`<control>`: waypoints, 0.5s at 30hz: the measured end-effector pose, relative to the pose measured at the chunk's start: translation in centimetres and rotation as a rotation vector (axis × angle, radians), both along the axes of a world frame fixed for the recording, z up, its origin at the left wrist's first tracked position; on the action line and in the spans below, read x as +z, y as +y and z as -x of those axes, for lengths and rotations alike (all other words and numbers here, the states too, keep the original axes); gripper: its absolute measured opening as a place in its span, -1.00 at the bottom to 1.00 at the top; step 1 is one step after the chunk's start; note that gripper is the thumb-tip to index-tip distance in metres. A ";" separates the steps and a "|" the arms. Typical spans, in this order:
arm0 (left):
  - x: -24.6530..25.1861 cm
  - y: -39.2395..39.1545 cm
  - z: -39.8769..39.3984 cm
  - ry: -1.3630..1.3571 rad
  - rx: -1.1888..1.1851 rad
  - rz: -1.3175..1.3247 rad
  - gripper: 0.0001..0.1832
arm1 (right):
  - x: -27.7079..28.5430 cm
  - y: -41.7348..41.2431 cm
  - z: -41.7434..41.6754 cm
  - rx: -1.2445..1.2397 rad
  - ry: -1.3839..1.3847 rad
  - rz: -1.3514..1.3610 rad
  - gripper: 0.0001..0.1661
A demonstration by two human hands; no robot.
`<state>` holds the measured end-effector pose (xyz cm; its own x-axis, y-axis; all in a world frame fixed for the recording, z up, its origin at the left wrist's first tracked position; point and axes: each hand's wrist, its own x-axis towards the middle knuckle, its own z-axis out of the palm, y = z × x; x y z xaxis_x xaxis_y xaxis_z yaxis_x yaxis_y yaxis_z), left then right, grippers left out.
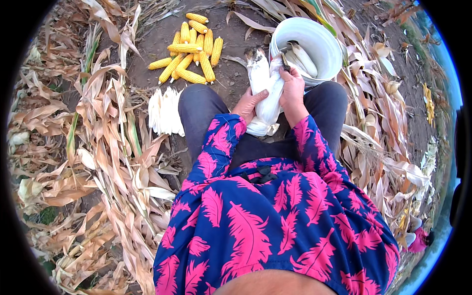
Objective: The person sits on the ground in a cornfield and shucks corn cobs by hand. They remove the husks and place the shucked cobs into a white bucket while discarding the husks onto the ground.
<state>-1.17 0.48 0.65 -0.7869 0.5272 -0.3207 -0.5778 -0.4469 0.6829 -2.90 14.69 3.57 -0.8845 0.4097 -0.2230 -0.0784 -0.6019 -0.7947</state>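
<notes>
Between my knees I hold corn in pale white husk [271, 96], with two dark, dry tips at its upper end. Whether this is two ears or one with its husk parted, I cannot tell. My left hand [249, 105] grips it from the left side, thumb on top. My right hand [293, 88] has its fingers closed at the right-hand tip. Just beyond my right hand stands a white plastic bucket [330, 51], and ears in white husk [304, 61] lie inside it.
Bare yellow corn cobs [186, 48] are heaped on the soil ahead, left of centre. A stack of white husks [166, 112] lies beside my left knee. Dry corn stalks [121, 162] cover both sides. Far right are more yellow cobs [428, 103] and a person in pink [417, 240].
</notes>
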 end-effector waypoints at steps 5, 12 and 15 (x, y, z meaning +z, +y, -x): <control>1.0 -0.7 1.5 -0.200 0.047 -0.242 -0.39 | 2.1 0.8 -0.4 -0.056 0.118 0.167 -0.81; -1.0 -2.9 8.8 -0.379 0.428 -0.260 -0.53 | 7.1 4.7 0.1 -0.140 0.296 0.179 -0.78; -1.5 -5.0 11.2 -0.253 0.677 -0.243 -0.43 | 5.1 7.7 0.3 -0.247 0.185 0.211 -0.85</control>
<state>-12.33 -4.52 -0.80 -0.8817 0.0346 -0.4706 -0.2500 -0.8801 0.4036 -3.17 22.41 8.69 -0.7981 0.5776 -0.1712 -0.3722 -0.6962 -0.6138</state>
